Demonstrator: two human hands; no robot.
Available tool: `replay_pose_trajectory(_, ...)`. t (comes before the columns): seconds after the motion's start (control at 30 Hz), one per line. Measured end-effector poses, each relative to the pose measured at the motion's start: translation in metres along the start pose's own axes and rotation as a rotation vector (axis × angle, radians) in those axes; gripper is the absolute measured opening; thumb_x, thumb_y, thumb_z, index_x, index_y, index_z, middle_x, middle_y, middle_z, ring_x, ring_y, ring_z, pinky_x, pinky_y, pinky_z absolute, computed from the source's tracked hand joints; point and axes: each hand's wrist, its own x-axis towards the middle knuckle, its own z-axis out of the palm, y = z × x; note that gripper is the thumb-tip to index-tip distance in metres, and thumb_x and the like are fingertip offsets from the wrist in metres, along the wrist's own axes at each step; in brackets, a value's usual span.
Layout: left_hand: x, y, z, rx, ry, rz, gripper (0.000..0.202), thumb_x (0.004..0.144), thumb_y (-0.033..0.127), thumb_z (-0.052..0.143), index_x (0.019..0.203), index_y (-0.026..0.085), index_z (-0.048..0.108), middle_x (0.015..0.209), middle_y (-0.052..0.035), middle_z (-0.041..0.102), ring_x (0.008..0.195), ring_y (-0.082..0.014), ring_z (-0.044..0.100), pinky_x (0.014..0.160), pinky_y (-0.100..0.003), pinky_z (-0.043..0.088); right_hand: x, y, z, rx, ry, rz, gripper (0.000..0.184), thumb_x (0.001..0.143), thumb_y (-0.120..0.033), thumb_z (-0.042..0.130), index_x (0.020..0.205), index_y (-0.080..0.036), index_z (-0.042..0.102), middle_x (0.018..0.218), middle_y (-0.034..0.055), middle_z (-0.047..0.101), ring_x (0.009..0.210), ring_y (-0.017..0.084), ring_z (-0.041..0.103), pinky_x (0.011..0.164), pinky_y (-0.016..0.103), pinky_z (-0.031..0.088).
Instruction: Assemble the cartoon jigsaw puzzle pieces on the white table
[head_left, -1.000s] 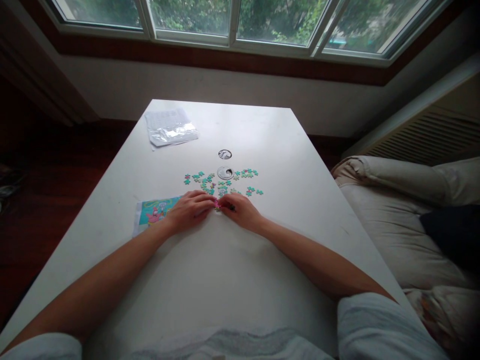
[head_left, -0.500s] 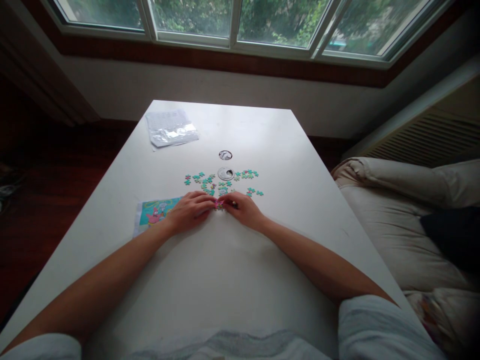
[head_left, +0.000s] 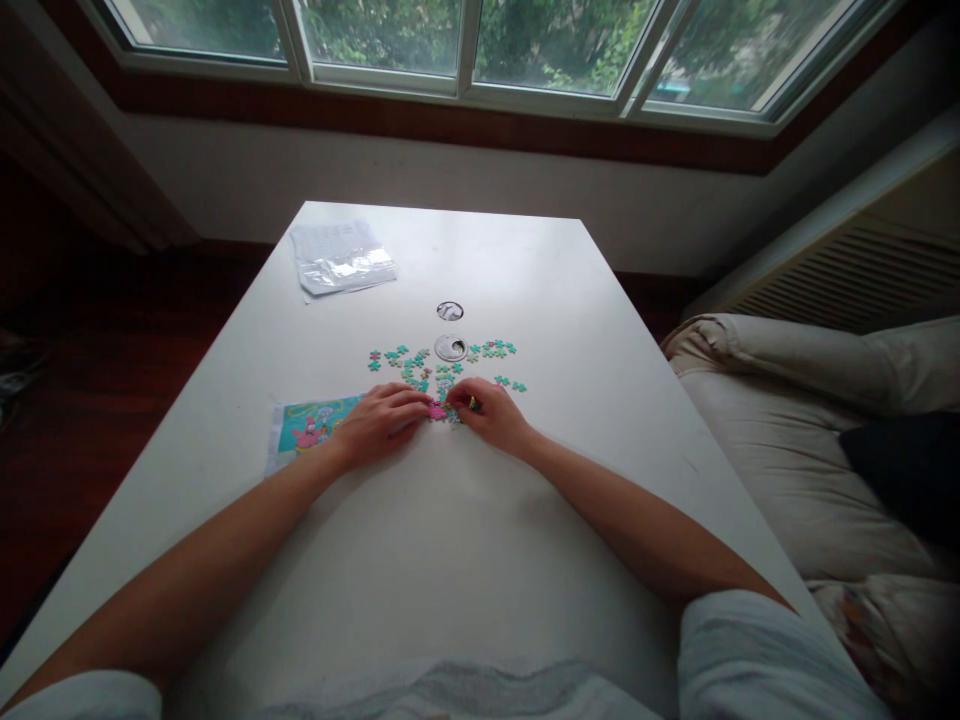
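Near the middle of the white table, pink joined jigsaw puzzle pieces (head_left: 437, 411) lie between my hands. My left hand (head_left: 384, 418) rests palm down, its fingers together and their tips holding the left edge of these pieces. At the right edge, the thumb and fingers of my right hand (head_left: 489, 412) are pinched. A small dark and yellow puzzle piece (head_left: 474, 404) shows among its curled fingers; what the fingertips touch is partly hidden. Loose green puzzle pieces (head_left: 414, 368) are scattered just beyond my hands. Partly under my left forearm lies a colourful picture sheet (head_left: 309, 428).
A clear plastic bag with paper (head_left: 343, 262) lies at the table's far left. Two round grommets (head_left: 451, 348) are set in the tabletop beyond the pieces. More green pieces (head_left: 510, 384) lie right of my right hand. A beige sofa (head_left: 739, 440) stands along the right side.
My right hand has shifted slightly right and its fingers have lifted a little, uncovering more of the pink pieces. My left hand stays nearly in place.
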Motion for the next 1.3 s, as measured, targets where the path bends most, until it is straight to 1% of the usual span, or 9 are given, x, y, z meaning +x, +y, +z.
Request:
replay_pose_trajectory(0.1, 0.000, 0.001, 0.000, 0.001, -0.002, -0.002, 0.031, 0.098, 0.023, 0.053, 0.126, 0.028, 0.066, 0.136, -0.0027, 0.066, 0.128, -0.0223, 0.055, 0.111, -0.042, 0.043, -0.001, -0.001, 0.000, 0.010, -0.076, 0.019, 0.018, 0.080, -0.009, 0.057, 0.092, -0.020, 0.063, 0.080, -0.0015, 0.060, 0.071, 0.012, 0.053, 0.066, 0.023, 0.041)
replay_pose_trajectory(0.17, 0.000, 0.001, 0.000, 0.006, -0.008, -0.001, 0.031, 0.099, 0.022, 0.052, 0.125, 0.028, 0.066, 0.136, -0.0029, 0.065, 0.128, -0.0227, 0.055, 0.111, -0.043, 0.043, -0.002, -0.003, 0.000, -0.005, -0.132, -0.010, 0.019, 0.078, -0.008, 0.057, 0.091, -0.020, 0.062, 0.079, -0.0020, 0.059, 0.071, 0.012, 0.052, 0.066, 0.023, 0.039)
replay_pose_trajectory(0.23, 0.000, 0.001, 0.000, 0.012, -0.014, 0.002, 0.030, 0.099, 0.023, 0.052, 0.126, 0.028, 0.065, 0.137, -0.0026, 0.065, 0.128, -0.0231, 0.055, 0.112, -0.043, 0.042, -0.003, -0.005, 0.000, -0.043, -0.154, -0.055, 0.020, 0.075, -0.005, 0.057, 0.088, -0.020, 0.062, 0.077, -0.0019, 0.059, 0.073, 0.013, 0.052, 0.068, 0.023, 0.038)
replay_pose_trajectory(0.37, 0.000, 0.001, 0.001, 0.017, -0.012, 0.001, 0.029, 0.099, 0.024, 0.052, 0.125, 0.028, 0.065, 0.138, -0.0020, 0.065, 0.128, -0.0232, 0.054, 0.112, -0.043, 0.041, -0.003, -0.008, 0.002, -0.129, -0.138, -0.099, 0.019, 0.076, -0.006, 0.057, 0.086, -0.020, 0.062, 0.076, -0.0009, 0.059, 0.076, 0.015, 0.051, 0.072, 0.025, 0.037)
replay_pose_trajectory(0.57, 0.000, 0.000, 0.000, 0.014, -0.011, 0.002, 0.030, 0.099, 0.024, 0.052, 0.126, 0.028, 0.065, 0.137, -0.0024, 0.065, 0.128, -0.0230, 0.054, 0.112, -0.042, 0.042, -0.003, -0.012, 0.004, -0.201, -0.158, -0.128, 0.016, 0.080, -0.008, 0.058, 0.088, -0.020, 0.062, 0.080, 0.0011, 0.061, 0.080, 0.017, 0.052, 0.076, 0.027, 0.038)
replay_pose_trajectory(0.8, 0.001, 0.001, 0.000, -0.001, -0.001, 0.007, 0.032, 0.099, 0.023, 0.051, 0.128, 0.028, 0.064, 0.136, -0.0031, 0.065, 0.128, -0.0220, 0.055, 0.111, -0.042, 0.042, -0.003, -0.008, -0.002, -0.262, -0.146, -0.194, 0.013, 0.084, -0.010, 0.058, 0.090, -0.021, 0.062, 0.085, 0.0037, 0.062, 0.085, 0.020, 0.053, 0.080, 0.030, 0.040)
replay_pose_trajectory(0.93, 0.001, 0.001, 0.000, -0.003, -0.002, 0.005, 0.032, 0.099, 0.023, 0.052, 0.128, 0.028, 0.064, 0.137, -0.0030, 0.065, 0.128, -0.0223, 0.055, 0.111, -0.042, 0.042, -0.002, -0.006, -0.006, -0.317, -0.176, -0.233, 0.007, 0.088, -0.020, 0.064, 0.095, -0.022, 0.064, 0.089, 0.0051, 0.063, 0.087, 0.021, 0.053, 0.080, 0.032, 0.040)
replay_pose_trajectory(1.03, 0.001, 0.002, -0.001, -0.004, 0.002, 0.002, 0.032, 0.099, 0.023, 0.051, 0.127, 0.029, 0.065, 0.136, -0.0031, 0.066, 0.128, -0.0225, 0.055, 0.111, -0.042, 0.042, -0.002, -0.006, -0.007, -0.387, -0.203, -0.269, 0.013, 0.087, -0.027, 0.069, 0.099, -0.023, 0.066, 0.093, 0.0062, 0.064, 0.090, 0.022, 0.052, 0.082, 0.033, 0.040)
replay_pose_trajectory(1.3, 0.002, 0.003, -0.003, -0.002, 0.002, -0.001, 0.030, 0.099, 0.022, 0.053, 0.126, 0.028, 0.065, 0.135, -0.0027, 0.066, 0.127, -0.0225, 0.055, 0.110, -0.042, 0.042, -0.002, -0.003, -0.006, -0.456, -0.219, -0.281, 0.013, 0.089, -0.030, 0.067, 0.099, -0.022, 0.066, 0.095, 0.0065, 0.062, 0.093, 0.022, 0.051, 0.083, 0.033, 0.040)
